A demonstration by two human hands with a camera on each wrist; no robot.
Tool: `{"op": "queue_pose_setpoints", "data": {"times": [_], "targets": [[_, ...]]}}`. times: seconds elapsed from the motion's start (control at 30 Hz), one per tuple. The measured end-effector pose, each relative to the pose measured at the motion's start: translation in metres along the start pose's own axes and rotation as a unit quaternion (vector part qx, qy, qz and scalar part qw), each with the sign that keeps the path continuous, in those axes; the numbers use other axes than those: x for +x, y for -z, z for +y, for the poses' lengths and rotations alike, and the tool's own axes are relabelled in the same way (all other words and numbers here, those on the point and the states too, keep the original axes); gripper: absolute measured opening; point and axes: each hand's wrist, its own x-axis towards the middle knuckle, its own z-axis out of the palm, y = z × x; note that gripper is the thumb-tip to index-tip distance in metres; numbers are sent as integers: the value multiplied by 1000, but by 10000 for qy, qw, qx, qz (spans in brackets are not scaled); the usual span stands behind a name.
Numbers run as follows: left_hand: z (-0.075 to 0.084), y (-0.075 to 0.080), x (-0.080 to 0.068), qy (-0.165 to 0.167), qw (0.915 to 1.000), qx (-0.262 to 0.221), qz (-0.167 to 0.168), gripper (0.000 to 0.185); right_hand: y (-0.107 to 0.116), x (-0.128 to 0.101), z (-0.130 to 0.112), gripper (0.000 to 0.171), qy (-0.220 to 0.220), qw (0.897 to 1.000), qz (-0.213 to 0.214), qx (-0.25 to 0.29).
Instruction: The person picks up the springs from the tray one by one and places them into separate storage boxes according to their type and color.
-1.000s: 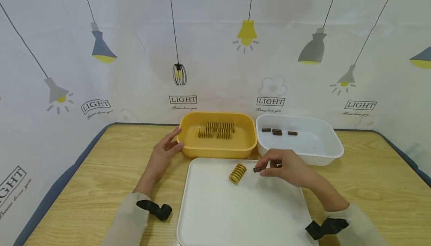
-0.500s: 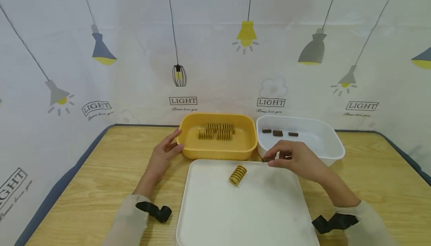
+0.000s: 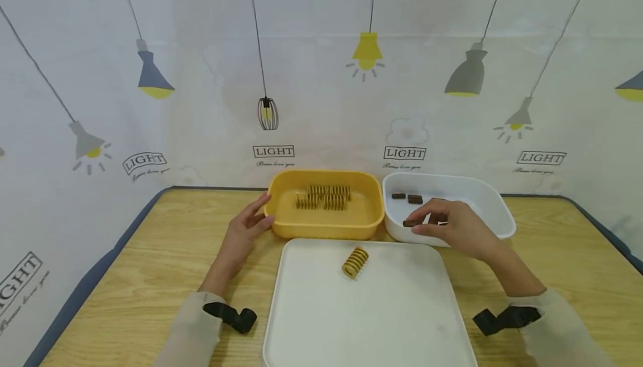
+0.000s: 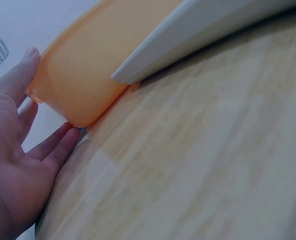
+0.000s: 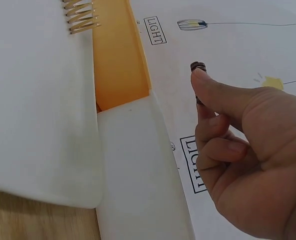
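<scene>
My right hand (image 3: pixel 454 227) pinches a small dark brown spring (image 3: pixel 411 223) between thumb and fingers, held over the near left part of the white tub (image 3: pixel 494 211); the spring's end (image 5: pixel 198 66) shows above the thumb in the right wrist view. Two more brown springs (image 3: pixel 408 197) lie at the back of that tub. My left hand (image 3: pixel 243 230) rests with straight fingers against the left end of the yellow tub (image 3: pixel 281 219), seen close in the left wrist view (image 4: pixel 78 70). A yellow spring (image 3: pixel 355 261) lies on the white tray (image 3: pixel 311 311).
Several yellow springs (image 3: pixel 324 195) lie in the yellow tub. Both tubs stand side by side behind the tray on a wooden table (image 3: pixel 140 261). A printed curtain with lamps hangs right behind the table.
My right hand has lifted the brown spring from above the tray and carried it back and to the right, over the white tub. The left hand has stayed put.
</scene>
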Motion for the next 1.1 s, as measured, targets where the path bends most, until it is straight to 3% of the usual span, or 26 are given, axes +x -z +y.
{"op": "queue_pose_setpoints", "data": {"times": [0.53,0.9,1.1], "targets": [[2,0,-1,-12,10000,-64,1,55,13,12,24,22,-220,9995,-73,-225],[-4,1,1,-85,9999,-119,11,55,12,28,40,22,-568,9975,-327,-260],[0,0,0,-107,9998,-159,1,55,8,36,47,18,-639,9965,-461,-285]]}}
